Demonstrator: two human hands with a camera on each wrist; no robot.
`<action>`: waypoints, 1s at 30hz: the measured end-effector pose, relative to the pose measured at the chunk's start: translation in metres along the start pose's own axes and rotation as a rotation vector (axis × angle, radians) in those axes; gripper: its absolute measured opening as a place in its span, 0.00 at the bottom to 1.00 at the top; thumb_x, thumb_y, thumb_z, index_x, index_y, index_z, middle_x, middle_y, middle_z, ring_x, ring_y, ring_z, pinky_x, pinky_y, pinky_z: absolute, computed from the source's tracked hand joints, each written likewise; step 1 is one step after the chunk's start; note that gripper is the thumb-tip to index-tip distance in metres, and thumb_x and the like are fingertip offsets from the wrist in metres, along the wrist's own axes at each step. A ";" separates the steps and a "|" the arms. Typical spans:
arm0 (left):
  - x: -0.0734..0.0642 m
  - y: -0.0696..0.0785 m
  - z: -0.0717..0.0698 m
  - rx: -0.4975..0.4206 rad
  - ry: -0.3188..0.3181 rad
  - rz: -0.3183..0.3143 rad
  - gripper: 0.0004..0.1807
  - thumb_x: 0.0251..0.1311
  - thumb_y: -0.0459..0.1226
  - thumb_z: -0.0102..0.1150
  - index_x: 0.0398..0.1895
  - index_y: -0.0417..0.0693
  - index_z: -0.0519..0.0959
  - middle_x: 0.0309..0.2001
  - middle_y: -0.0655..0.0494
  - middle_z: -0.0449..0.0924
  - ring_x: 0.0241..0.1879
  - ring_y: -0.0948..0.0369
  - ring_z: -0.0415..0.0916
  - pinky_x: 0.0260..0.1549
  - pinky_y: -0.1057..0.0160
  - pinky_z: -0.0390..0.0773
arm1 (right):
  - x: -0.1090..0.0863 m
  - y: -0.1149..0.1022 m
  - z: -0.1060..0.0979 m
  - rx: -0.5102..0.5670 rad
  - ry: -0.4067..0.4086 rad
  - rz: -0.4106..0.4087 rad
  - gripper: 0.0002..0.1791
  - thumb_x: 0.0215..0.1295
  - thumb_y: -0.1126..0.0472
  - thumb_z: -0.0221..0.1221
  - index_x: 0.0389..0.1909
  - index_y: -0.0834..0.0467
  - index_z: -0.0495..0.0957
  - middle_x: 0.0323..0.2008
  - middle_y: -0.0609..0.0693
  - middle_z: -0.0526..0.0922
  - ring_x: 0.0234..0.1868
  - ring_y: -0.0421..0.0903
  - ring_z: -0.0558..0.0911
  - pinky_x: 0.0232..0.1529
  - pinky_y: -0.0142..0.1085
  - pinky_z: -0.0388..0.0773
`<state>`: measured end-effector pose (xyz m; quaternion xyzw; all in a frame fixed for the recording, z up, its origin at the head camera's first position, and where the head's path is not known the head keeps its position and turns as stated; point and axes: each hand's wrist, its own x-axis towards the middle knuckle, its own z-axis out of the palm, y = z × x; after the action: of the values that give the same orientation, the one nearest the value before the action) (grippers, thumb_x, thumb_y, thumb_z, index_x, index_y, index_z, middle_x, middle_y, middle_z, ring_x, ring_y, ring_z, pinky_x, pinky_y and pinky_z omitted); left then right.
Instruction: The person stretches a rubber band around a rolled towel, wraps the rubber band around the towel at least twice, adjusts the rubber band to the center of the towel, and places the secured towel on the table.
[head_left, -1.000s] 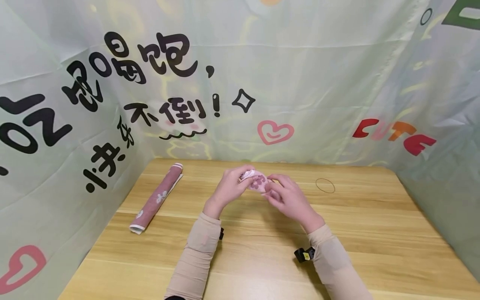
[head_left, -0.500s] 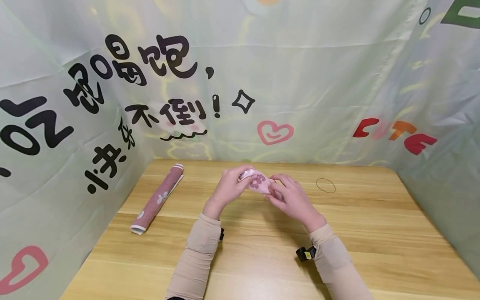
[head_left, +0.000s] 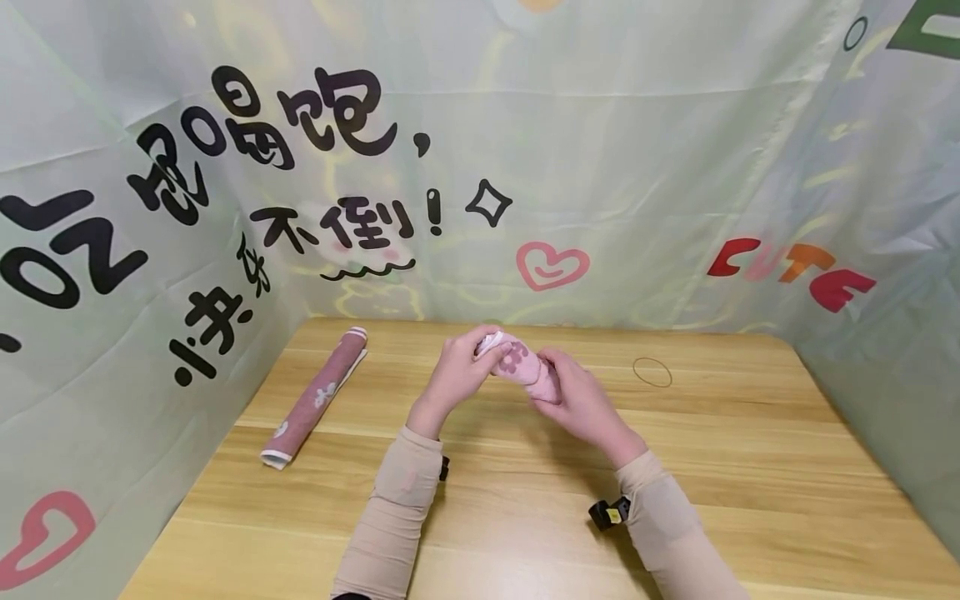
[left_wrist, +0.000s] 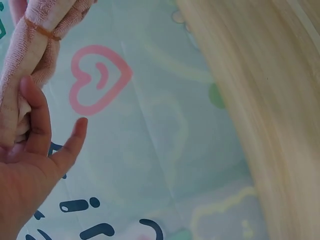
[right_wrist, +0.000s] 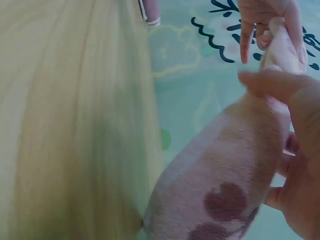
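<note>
A pale pink towel point(head_left: 517, 362) with darker flowers is rolled up and held above the table between both hands. An orange-brown rubber band point(left_wrist: 42, 29) cinches the roll partway along in the left wrist view. My left hand point(head_left: 457, 371) grips one end of the towel, thumb on the near side. On the other end, my right hand point(head_left: 581, 400) holds the roll between thumb and fingers. In the right wrist view, the towel point(right_wrist: 215, 170) widens past the right thumb point(right_wrist: 275, 86). Part of the roll is hidden behind the hands.
A darker pink rolled towel point(head_left: 318, 396) with white edges lies at the left of the wooden table point(head_left: 750, 467). One loose rubber band point(head_left: 652, 372) lies toward the back right. Printed cloth walls point(head_left: 637, 167) stand around the table's back and sides.
The right fingers were bunched at the towel's middle; now they have spread along its right end. More of the roll shows between the hands. The left hand has barely moved.
</note>
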<state>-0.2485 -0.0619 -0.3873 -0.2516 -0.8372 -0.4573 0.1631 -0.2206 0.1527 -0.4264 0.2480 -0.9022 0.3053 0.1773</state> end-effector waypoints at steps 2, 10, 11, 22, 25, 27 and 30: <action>0.000 -0.001 0.000 0.011 -0.001 0.007 0.14 0.63 0.41 0.62 0.48 0.46 0.82 0.33 0.50 0.84 0.25 0.64 0.73 0.24 0.69 0.74 | 0.000 0.000 0.001 -0.025 0.011 0.005 0.34 0.52 0.61 0.71 0.58 0.65 0.68 0.50 0.61 0.81 0.47 0.54 0.82 0.49 0.48 0.80; 0.001 -0.001 0.000 0.209 -0.058 0.034 0.24 0.63 0.51 0.60 0.58 0.50 0.76 0.41 0.53 0.83 0.31 0.61 0.75 0.31 0.64 0.76 | -0.003 0.003 0.000 -0.041 0.052 0.019 0.26 0.56 0.64 0.68 0.54 0.64 0.72 0.46 0.61 0.83 0.42 0.54 0.83 0.43 0.48 0.81; 0.001 0.000 0.000 0.239 -0.063 0.047 0.26 0.62 0.52 0.61 0.60 0.50 0.75 0.45 0.52 0.82 0.36 0.60 0.76 0.36 0.61 0.77 | -0.003 0.004 -0.001 -0.044 0.053 0.020 0.25 0.57 0.64 0.68 0.55 0.64 0.72 0.46 0.61 0.83 0.41 0.54 0.83 0.42 0.48 0.81; -0.001 -0.002 0.004 0.312 -0.109 0.175 0.34 0.50 0.51 0.72 0.62 0.58 0.73 0.65 0.51 0.68 0.61 0.51 0.71 0.59 0.47 0.72 | -0.003 0.004 -0.004 0.098 -0.105 0.133 0.21 0.69 0.61 0.57 0.62 0.60 0.71 0.54 0.61 0.81 0.50 0.56 0.82 0.51 0.53 0.79; -0.001 -0.003 0.003 0.256 -0.121 0.149 0.34 0.51 0.49 0.71 0.63 0.57 0.73 0.66 0.51 0.67 0.60 0.51 0.74 0.60 0.50 0.74 | -0.003 0.004 -0.006 0.161 -0.152 0.165 0.21 0.71 0.62 0.53 0.64 0.58 0.70 0.56 0.61 0.80 0.50 0.55 0.81 0.51 0.53 0.78; -0.001 -0.004 0.003 0.222 -0.126 0.148 0.33 0.52 0.48 0.71 0.62 0.56 0.73 0.65 0.51 0.68 0.59 0.52 0.75 0.59 0.53 0.76 | -0.003 0.004 -0.008 0.183 -0.169 0.181 0.21 0.72 0.62 0.52 0.64 0.57 0.69 0.56 0.62 0.79 0.49 0.55 0.80 0.50 0.53 0.78; -0.001 -0.004 0.002 0.187 -0.131 0.166 0.29 0.52 0.47 0.71 0.58 0.53 0.76 0.61 0.51 0.72 0.57 0.55 0.75 0.58 0.56 0.76 | -0.002 0.005 -0.010 0.196 -0.188 0.188 0.21 0.72 0.62 0.52 0.65 0.58 0.69 0.57 0.62 0.79 0.49 0.55 0.81 0.49 0.52 0.79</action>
<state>-0.2505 -0.0626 -0.3913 -0.3332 -0.8613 -0.3448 0.1681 -0.2199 0.1637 -0.4223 0.2061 -0.8998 0.3826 0.0377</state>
